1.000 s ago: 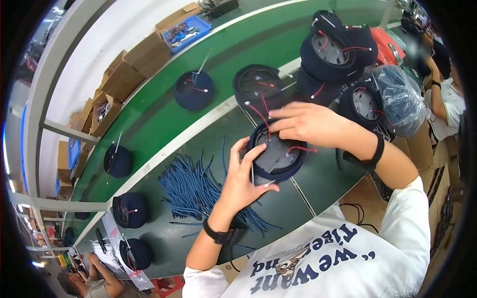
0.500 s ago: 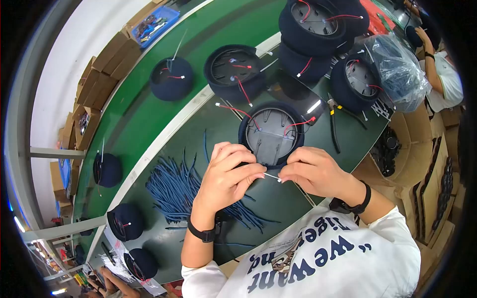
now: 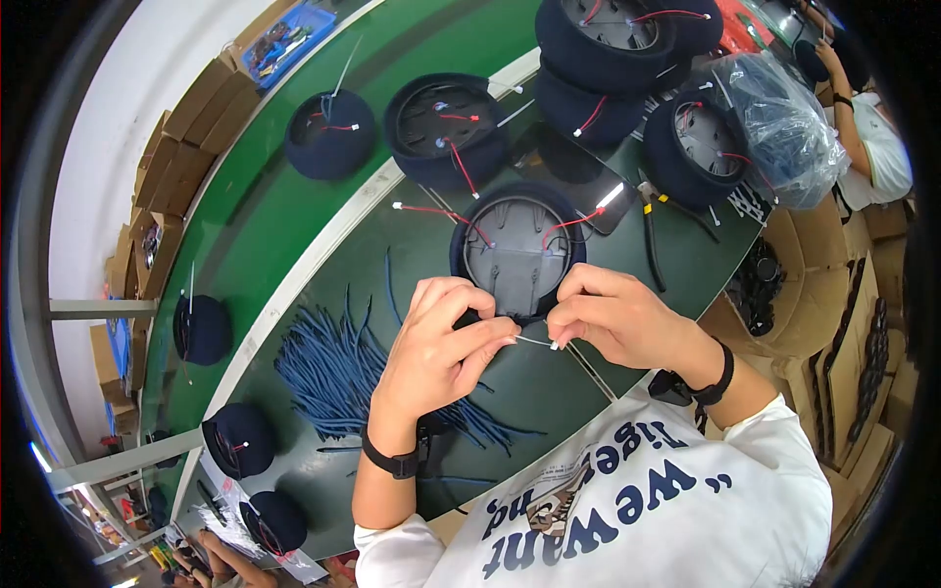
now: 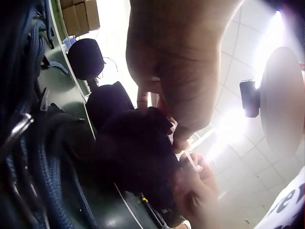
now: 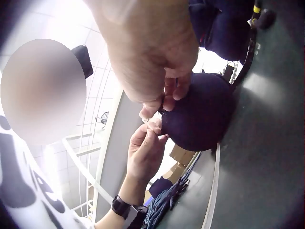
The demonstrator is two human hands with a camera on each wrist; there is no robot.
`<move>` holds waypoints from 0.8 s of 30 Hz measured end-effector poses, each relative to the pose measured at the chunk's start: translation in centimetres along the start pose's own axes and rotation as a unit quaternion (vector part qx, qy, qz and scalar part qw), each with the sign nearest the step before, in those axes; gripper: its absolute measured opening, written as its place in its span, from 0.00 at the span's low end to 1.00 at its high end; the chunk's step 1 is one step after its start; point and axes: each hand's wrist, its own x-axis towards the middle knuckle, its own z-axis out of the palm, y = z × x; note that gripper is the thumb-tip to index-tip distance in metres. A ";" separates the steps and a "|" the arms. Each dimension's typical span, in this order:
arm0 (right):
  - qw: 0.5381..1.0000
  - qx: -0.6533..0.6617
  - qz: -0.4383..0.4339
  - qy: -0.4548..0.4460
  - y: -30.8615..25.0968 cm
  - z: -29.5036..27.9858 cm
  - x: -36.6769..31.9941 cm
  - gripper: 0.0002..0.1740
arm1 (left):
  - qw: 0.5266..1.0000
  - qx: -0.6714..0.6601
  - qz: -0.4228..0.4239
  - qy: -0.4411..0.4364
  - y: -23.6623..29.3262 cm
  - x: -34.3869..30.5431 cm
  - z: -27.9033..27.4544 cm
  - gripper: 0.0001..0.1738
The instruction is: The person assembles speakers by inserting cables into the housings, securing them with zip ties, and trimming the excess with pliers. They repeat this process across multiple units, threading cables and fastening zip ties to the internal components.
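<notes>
- My left hand [image 3: 436, 343] has its fingers curled. Thumb and forefinger pinch one end of a thin white strip [image 3: 534, 342].
- My right hand [image 3: 618, 318] pinches the other end with its fingers bent in. The strip runs straight from hand to hand, just above the table [image 3: 549, 392].
- Both hands work at the near edge of a round dark blue unit [image 3: 518, 250]. It lies on the table with its grey back plate facing up.
- From the head view I cannot tell whether the strip is joined to the unit or only held in front of it.
- In the left wrist view my left fingers point down against the unit's dark side. The strip shows as a short pale line towards the other hand.
- In the right wrist view the two hands meet fingertip to fingertip right beside the unit.
- Red wires [image 3: 431, 210] come out of the grey plate, one trailing to the left and one to the right.
- A pile of blue cords [image 3: 333, 367] lies on the table to the left of my left hand, close to the wrist.
- Black-handled pliers [image 3: 652, 240] lie on the table just to the right of the unit.
- Beyond them I see stacked units [image 3: 608, 49] and a clear plastic bag [image 3: 774, 127].
- A green belt [image 3: 294, 216] runs along the far side of the table and carries a further unit [image 3: 330, 132].
- Cardboard boxes [image 3: 186, 118] line the far side of the belt.
</notes>
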 end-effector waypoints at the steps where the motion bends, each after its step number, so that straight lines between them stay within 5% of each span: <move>1: 1.000 -0.008 -0.003 0.000 -0.1 -0.1 0.1 0.08 | 1.000 0.000 -0.001 -0.002 0.0 0.0 0.1 0.13; 16: 0.992 -0.014 -0.010 0.129 0.6 2.6 -1.7 0.13 | 0.997 0.028 -0.021 0.071 0.6 0.0 1.9 0.13; 24: 0.993 -0.012 -0.014 0.116 0.5 2.4 -0.8 0.08 | 0.991 0.076 0.022 0.104 1.8 0.8 3.0 0.19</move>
